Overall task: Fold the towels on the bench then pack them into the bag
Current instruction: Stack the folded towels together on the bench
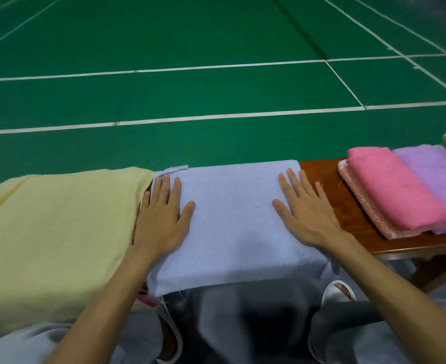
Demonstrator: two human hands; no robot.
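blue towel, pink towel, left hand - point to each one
blue towel point(232, 227): head view, bare middle of its top face
pink towel point(397, 187): head view, middle of its folded top
left hand point(161, 219): head view, back of the hand, flat on the blue towel

- The pale blue folded terry towel lay on the brown wooden surface.
- The broad yellow towel lay just left.
- The pink folded towel sat apart, right.
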